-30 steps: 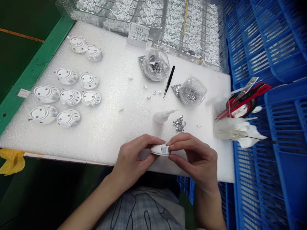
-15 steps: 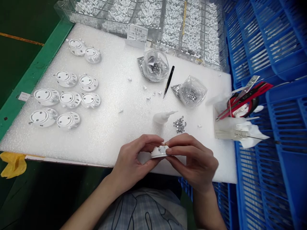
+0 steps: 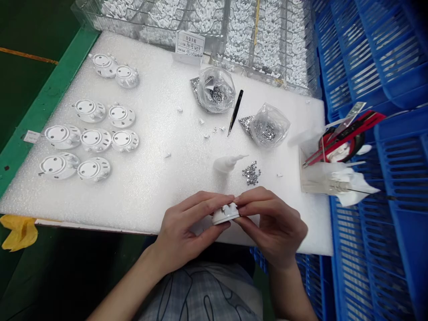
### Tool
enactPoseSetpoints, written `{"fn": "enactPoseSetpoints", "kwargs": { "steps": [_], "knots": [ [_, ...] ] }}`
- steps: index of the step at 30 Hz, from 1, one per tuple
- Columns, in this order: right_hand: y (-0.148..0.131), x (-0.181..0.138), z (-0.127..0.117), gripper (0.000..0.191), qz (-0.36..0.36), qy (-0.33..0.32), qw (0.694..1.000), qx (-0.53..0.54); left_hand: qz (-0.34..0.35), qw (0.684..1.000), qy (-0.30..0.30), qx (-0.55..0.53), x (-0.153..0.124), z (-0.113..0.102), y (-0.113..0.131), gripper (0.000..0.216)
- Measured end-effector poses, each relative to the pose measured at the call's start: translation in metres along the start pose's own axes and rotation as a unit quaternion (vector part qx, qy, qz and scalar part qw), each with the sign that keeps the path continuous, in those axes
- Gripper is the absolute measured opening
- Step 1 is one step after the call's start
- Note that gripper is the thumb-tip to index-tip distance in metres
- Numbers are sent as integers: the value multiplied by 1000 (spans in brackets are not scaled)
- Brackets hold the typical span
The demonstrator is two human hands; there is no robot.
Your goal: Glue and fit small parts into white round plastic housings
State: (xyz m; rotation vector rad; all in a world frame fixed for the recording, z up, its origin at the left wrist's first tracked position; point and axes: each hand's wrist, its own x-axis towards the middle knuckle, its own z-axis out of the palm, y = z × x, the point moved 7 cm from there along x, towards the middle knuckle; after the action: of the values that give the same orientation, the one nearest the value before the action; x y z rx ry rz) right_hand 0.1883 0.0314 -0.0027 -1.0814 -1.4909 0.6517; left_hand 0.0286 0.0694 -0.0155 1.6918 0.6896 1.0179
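Observation:
Between my two hands, over the front of the foam sheet (image 3: pixel 150 196), is a small white oval plastic part (image 3: pixel 226 214) with raised bumps on top. My left hand (image 3: pixel 187 227) grips its left side, thumb below and fingers above. On its right end the fingertips of my right hand (image 3: pixel 272 223) are pinched. Whether the right fingers also hold a smaller piece is hidden. Just beyond the hands are a white squeeze bottle (image 3: pixel 225 164) with a thin nozzle and a small pile of silvery pieces (image 3: pixel 251 173).
Several similar white parts (image 3: pixel 96 139) lie at the left. Black tweezers (image 3: pixel 236 111) rest between two plastic bags (image 3: pixel 216 91) of metal bits. Clear trays (image 3: pixel 200 22) of white pieces line the back. At the right are a tool holder (image 3: pixel 314 178) and blue crates (image 3: pixel 357 245).
The white part has been turned in my fingers, so a different side with bumps faces me. My left fingers have moved further over its top.

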Motion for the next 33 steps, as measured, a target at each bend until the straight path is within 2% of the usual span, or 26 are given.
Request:
{"fn": "enactPoseSetpoints", "kwargs": {
  "steps": [9,16,22,26,33],
  "knots": [
    [0,1,1,38,5,-6,1000,0,-10,999,4,-52,0,3,-4,25],
    [3,3,2,37,34,-15,999,0,-7,999,11,-41,0,3,-4,28],
    [-1,5,2,32,15,-25,999,-21,-34,999,19,-22,0,1,-5,32],
    [1,4,2,31,16,-28,999,-12,-18,1000,16,-20,1,2,-3,32],
    [5,0,-1,34,34,7,999,-12,-8,999,8,-34,1,3,-3,28]
  ]
}}
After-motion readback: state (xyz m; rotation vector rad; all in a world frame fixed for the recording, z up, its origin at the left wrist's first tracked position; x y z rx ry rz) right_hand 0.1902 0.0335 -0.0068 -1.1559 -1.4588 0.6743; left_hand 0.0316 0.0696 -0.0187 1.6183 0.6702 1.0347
